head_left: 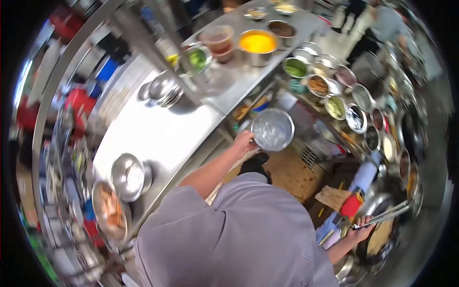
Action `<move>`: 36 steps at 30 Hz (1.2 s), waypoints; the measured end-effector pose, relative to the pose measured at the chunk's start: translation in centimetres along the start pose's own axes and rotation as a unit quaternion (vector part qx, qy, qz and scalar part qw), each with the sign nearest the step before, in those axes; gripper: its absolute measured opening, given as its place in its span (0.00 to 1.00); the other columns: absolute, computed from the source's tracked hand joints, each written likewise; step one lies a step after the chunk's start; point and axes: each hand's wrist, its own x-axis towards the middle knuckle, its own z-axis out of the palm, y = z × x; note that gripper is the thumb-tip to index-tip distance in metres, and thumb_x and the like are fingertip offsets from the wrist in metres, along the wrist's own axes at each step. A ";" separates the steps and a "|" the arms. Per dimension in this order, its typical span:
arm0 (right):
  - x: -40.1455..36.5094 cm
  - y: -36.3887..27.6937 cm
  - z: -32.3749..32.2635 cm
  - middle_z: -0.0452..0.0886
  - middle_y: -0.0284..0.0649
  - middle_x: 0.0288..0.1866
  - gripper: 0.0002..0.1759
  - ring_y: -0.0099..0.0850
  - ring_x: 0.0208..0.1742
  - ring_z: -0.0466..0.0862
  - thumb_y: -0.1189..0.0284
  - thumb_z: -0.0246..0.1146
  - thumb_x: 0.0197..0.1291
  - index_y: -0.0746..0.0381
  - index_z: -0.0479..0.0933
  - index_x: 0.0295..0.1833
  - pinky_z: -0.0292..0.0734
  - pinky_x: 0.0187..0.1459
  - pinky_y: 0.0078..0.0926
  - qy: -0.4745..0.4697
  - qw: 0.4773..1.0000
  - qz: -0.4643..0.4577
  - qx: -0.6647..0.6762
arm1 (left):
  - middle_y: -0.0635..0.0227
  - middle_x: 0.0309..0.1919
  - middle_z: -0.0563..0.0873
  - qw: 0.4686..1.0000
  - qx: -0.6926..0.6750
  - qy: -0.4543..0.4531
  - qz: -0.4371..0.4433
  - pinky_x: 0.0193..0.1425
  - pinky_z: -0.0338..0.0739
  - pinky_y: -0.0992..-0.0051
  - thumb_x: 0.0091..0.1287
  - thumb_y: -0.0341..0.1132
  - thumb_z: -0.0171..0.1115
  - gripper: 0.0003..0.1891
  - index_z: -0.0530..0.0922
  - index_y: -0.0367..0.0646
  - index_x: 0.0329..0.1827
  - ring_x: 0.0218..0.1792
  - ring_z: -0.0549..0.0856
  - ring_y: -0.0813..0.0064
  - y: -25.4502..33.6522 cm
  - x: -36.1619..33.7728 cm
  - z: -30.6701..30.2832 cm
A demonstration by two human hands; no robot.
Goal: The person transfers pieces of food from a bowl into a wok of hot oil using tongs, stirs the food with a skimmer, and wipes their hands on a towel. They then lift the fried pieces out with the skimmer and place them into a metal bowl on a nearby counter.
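While the left hand point(244, 142) is holding a metal bowl point(272, 130) out over the floor point(286, 173), just beside the long steel surface point(143, 129), its fingers are gripping the near rim. The bowl is showing only a whitish, shiny film inside, with no portion of food that can be made out, so any filling seems either not begun or already over; which of these, the view is not telling. Off to the other side, the right hand point(364, 231) is closing its fingers around what appear to be metal tongs point(389, 215), which are reaching out above a dark pan point(366, 248). Pale food point(381, 235) is lying in that pan, apparently partway through cooking, though blur is hiding how done it is. Preparation around the person is looking well advanced: a pot point(258, 60) is holding bright orange-yellow liquid point(258, 41), a wide bowl point(125, 226) is carrying orange pieces point(111, 208), and small containers with green contents point(295, 67) and brown pieces point(317, 85) are standing ready.
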 end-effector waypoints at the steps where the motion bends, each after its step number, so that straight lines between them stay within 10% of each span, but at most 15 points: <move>1: 1.6 1.4 -0.1 0.63 0.31 0.25 0.16 0.18 0.17 0.60 0.61 0.44 0.68 0.64 0.64 0.44 0.59 0.17 0.15 -0.068 0.995 0.070 0.017 | 0.67 0.31 0.77 0.997 -0.052 0.004 0.063 0.37 0.79 0.71 0.55 0.29 0.51 0.06 0.70 0.45 0.36 0.31 0.79 0.71 0.7 -1.6 -2.1; 9: -2.2 7.7 15.1 0.62 0.31 0.22 0.18 0.17 0.14 0.59 0.57 0.42 0.67 0.61 0.65 0.47 0.54 0.13 0.12 -0.157 0.972 0.141 -0.102 | 0.62 0.37 0.73 0.818 -0.440 0.222 0.295 0.39 0.78 0.69 0.55 0.28 0.51 0.12 0.68 0.38 0.43 0.35 0.76 0.68 2.5 -9.4 -15.6; 15: -3.7 7.4 13.3 0.63 0.31 0.22 0.19 0.17 0.13 0.59 0.56 0.42 0.67 0.61 0.65 0.49 0.55 0.13 0.13 -0.172 0.966 0.140 -0.131 | 0.56 0.44 0.72 0.750 -0.499 0.245 0.357 0.50 0.77 0.67 0.60 0.31 0.52 0.10 0.67 0.36 0.40 0.43 0.77 0.64 8.3 -11.2 -14.2; 20: -4.2 4.5 7.4 0.65 0.31 0.23 0.18 0.17 0.14 0.60 0.56 0.42 0.67 0.59 0.65 0.48 0.56 0.13 0.14 -0.092 0.976 0.096 -0.172 | 0.48 0.49 0.75 0.917 -0.382 -0.039 0.111 0.51 0.76 0.62 0.61 0.34 0.51 0.08 0.69 0.39 0.39 0.44 0.79 0.62 7.5 -6.6 -0.5; 23: -5.9 2.1 4.2 0.64 0.31 0.22 0.16 0.18 0.13 0.60 0.57 0.43 0.67 0.59 0.66 0.47 0.54 0.13 0.15 0.035 0.985 0.039 -0.162 | 0.53 0.47 0.77 0.921 -0.225 -0.313 -0.050 0.48 0.75 0.65 0.60 0.32 0.51 0.08 0.70 0.40 0.40 0.43 0.79 0.65 7.3 -11.7 16.5; 25: -7.5 0.3 2.0 0.64 0.31 0.20 0.15 0.18 0.12 0.59 0.56 0.43 0.66 0.56 0.65 0.44 0.53 0.12 0.15 0.129 0.977 0.014 -0.169 | 0.55 0.48 0.76 0.835 -0.056 -0.539 -0.101 0.47 0.75 0.66 0.61 0.33 0.52 0.08 0.70 0.40 0.40 0.43 0.80 0.66 7.3 -17.9 24.7; 29: -12.0 -2.3 -2.5 0.66 0.31 0.21 0.12 0.17 0.15 0.63 0.59 0.47 0.66 0.56 0.62 0.36 0.57 0.14 0.14 0.256 0.930 -0.133 -0.227 | 0.54 0.48 0.76 0.403 0.123 -0.903 -0.082 0.52 0.71 0.66 0.62 0.36 0.53 0.11 0.72 0.36 0.40 0.39 0.80 0.69 7.4 -32.0 33.6; 36: -21.4 -2.3 -10.7 0.66 0.31 0.20 0.12 0.17 0.13 0.62 0.61 0.45 0.67 0.57 0.60 0.34 0.55 0.11 0.14 0.454 0.855 -0.162 -0.190 | 0.54 0.44 0.75 0.127 0.121 -0.984 0.038 0.49 0.68 0.67 0.60 0.37 0.53 0.14 0.69 0.35 0.41 0.40 0.77 0.66 3.0 -42.2 32.9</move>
